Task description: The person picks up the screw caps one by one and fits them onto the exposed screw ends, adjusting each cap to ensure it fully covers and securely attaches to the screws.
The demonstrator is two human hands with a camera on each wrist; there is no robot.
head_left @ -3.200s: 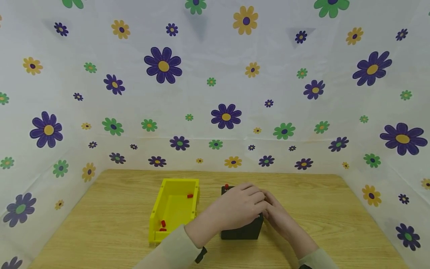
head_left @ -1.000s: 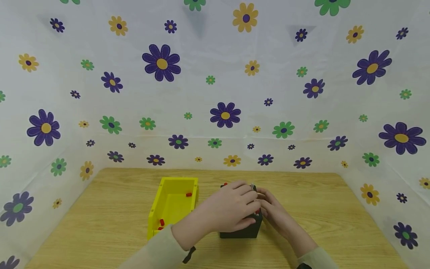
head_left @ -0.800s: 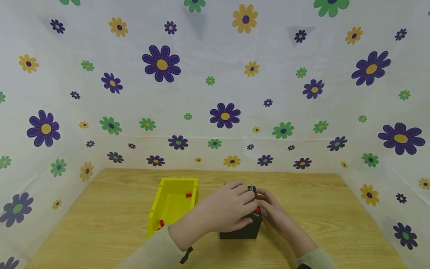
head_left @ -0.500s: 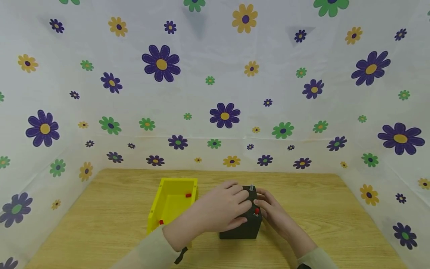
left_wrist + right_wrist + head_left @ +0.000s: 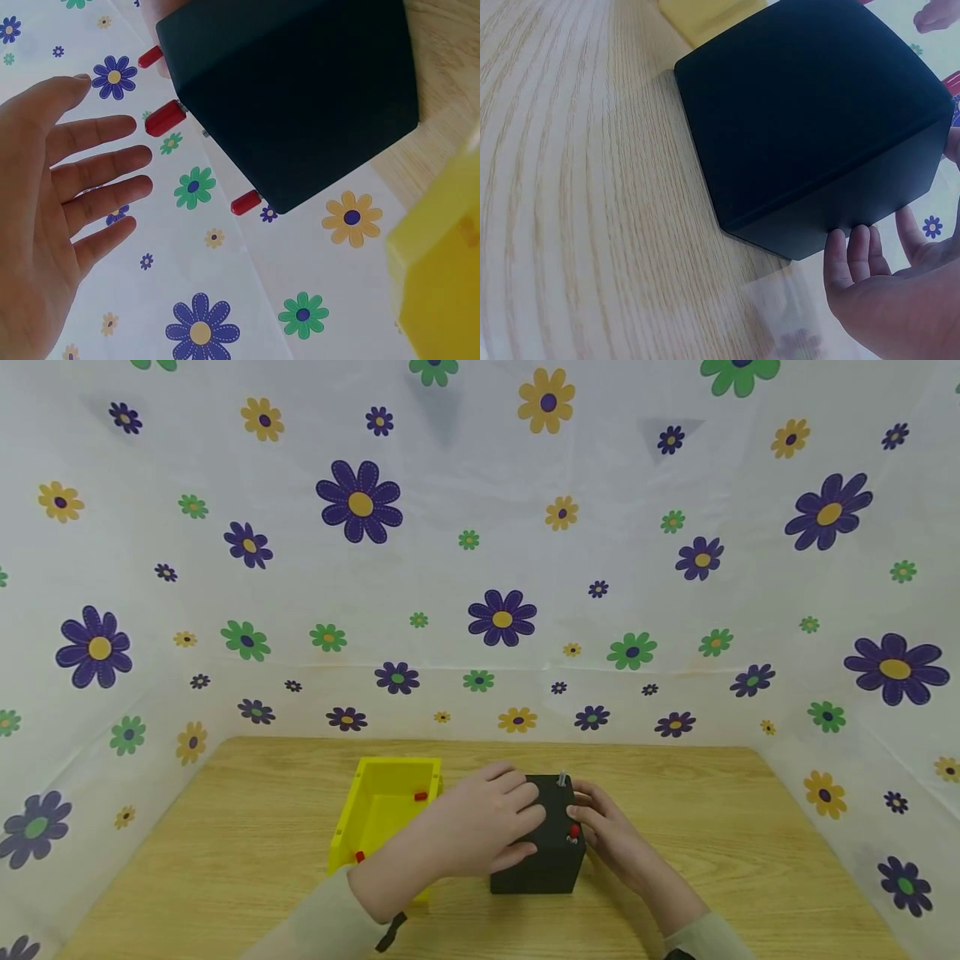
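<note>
1. A black, flat-topped block [image 5: 547, 814] is being borne by the wood-grain table [image 5: 697, 810], just right of a yellow open-topped plastic bin [image 5: 397, 761] and apart from it.
2. The left hand [image 5: 476, 822] is being held over the block's left part in the head view; in its wrist view the fingers and thumb are being spread, nothing being pinched.
3. The right hand [image 5: 615, 843] is being kept against the block's right side, fingertips touching, thumb laid at the top edge; the block is apparently being steadied.
4. Done: three small red cylindrical caps [image 5: 166, 118] are being carried on the block's top in the left wrist view.
5. Left: at the far right corner, thin metal pins [image 5: 562, 778] are being left bare. Loose red caps [image 5: 421, 796] are being kept in the bin, two showing; part of it is being hidden by the left forearm [image 5: 405, 864]. The work is being judged well past half.
6. Against 3.2 s ago: the left hand is being drawn leftward, away from the right hand; the right-hand cap and bare pins are being exposed.
</note>
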